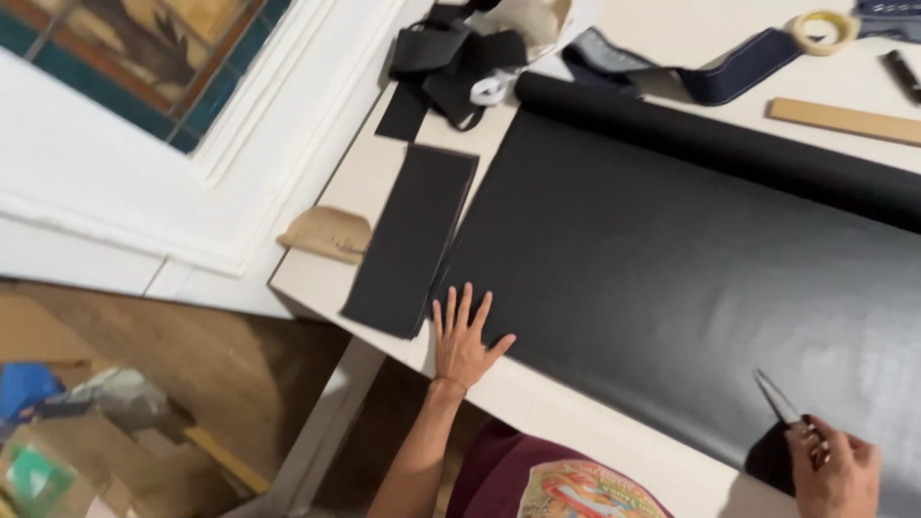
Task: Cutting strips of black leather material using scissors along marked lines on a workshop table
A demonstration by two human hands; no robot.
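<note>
Our left hand (462, 336) lies flat with fingers spread, pressing down on the near left corner of the black sheet (672, 259), which is unrolled across the pale table (537, 403) from a roll (710, 144) lying along its far side. Our right hand (835, 470) is closed around the handles of scissors (782, 403), blades together as far as we can tell and pointing up over the sheet's near edge, where a small dark flap sits just beside the hand. A cut black strip (413, 240) lies just left of the sheet, a tan scrap (326, 233) beyond it at the table's edge. At the far side we see dark fabric pieces (451, 58), a navy strap (691, 72), a tape ring (825, 32) and a wooden ruler (844, 120). We judge the sheet to be thin, limp and fairly smooth, with a slight sheen, so it likely slides on the table and wants to curl back toward the roll; it seems light where unrolled, the roll carrying the weight. A flat palm near the cut line should hold it best, and lifting is safest by an edge or corner.
</note>
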